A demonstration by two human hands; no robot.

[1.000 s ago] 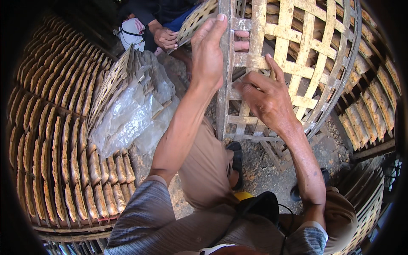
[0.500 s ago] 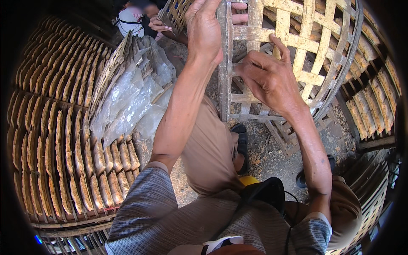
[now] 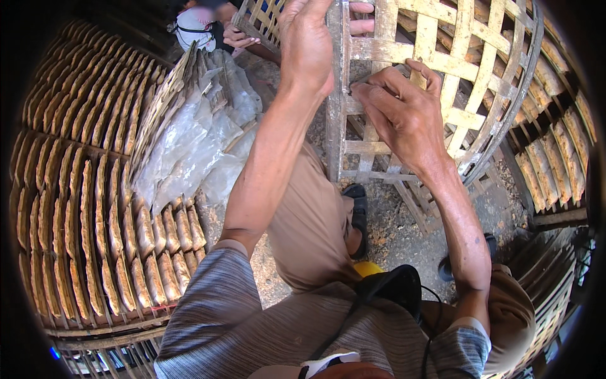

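A woven bamboo tray (image 3: 464,66) with a worn wooden frame is held up on edge in front of me. My left hand (image 3: 307,54) grips its frame bar near the top, with fingertips showing through the weave on the far side. My right hand (image 3: 407,114) is closed in a pinch, its thumb and fingertips at the inner edge of the same bar. Anything small between those fingertips is too hidden to make out.
Racks of upright tan slabs (image 3: 91,227) fill the left side; more slabs (image 3: 555,158) stand at the right. Crumpled clear plastic sheets (image 3: 189,151) lie over the left rack. At the far left a person's hand (image 3: 238,38) holds another woven tray (image 3: 262,25). Crumbs litter the floor.
The tray has shifted slightly to the right and down. My right hand has turned a little and its fingers have curled, with the fingertips now higher along the frame bar.
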